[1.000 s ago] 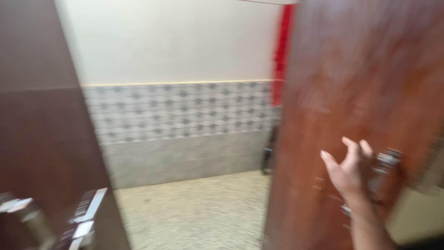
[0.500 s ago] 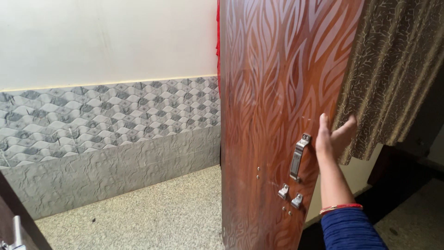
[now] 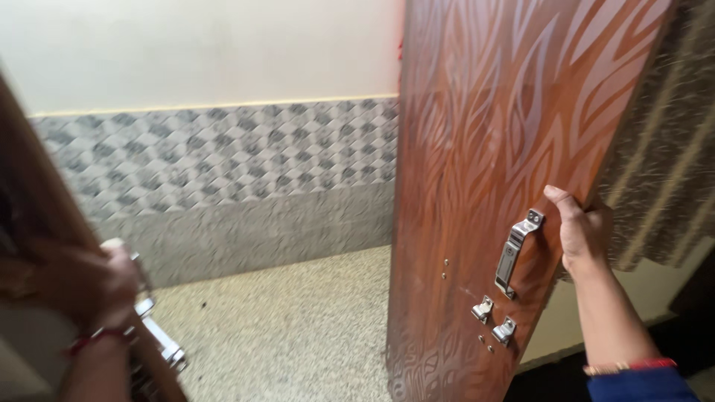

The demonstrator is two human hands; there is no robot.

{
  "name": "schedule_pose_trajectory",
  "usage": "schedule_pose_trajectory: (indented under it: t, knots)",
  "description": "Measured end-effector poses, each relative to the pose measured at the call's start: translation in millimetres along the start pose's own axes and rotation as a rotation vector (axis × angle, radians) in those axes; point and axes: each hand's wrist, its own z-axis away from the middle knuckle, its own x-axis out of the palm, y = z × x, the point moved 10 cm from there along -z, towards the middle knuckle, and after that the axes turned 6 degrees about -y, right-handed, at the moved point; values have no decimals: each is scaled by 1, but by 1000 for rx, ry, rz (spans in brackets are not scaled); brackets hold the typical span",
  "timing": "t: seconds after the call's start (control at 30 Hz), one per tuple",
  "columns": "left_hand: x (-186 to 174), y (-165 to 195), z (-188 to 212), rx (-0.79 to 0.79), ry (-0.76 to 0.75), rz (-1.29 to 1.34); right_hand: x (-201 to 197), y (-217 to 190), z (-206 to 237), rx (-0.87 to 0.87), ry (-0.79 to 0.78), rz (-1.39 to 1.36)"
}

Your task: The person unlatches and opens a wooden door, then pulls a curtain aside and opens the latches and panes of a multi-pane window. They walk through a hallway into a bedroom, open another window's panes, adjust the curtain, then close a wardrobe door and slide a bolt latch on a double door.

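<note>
My right hand (image 3: pixel 583 229) gripping the free edge of the patterned brown door leaf (image 3: pixel 491 149), beside its steel pull handle (image 3: pixel 517 253), my blurred left hand (image 3: pixel 100 286) clasping the left door leaf's metal latch (image 3: pixel 156 339), speckled floor (image 3: pixel 298 327) between them

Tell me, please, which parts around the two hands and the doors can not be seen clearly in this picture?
- Head view: the left hand is blurred; its grip on the metal latch cannot be judged.
- The left door is cut off by the frame edge and blurred.
- The right hand wraps the right door edge; its fingers are hidden behind it.
- The curtain is partly covered by that door.
</note>
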Motion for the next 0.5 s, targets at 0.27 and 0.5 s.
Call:
schedule_pose_trajectory:
  t: [0.27, 0.5]
  knots:
    - [3, 37, 7, -11, -122, 270, 76, -44, 64, -54, -175, 382]
    - [41, 52, -5, -98, -381, 421, 178, -25, 86, -3, -447, 235]
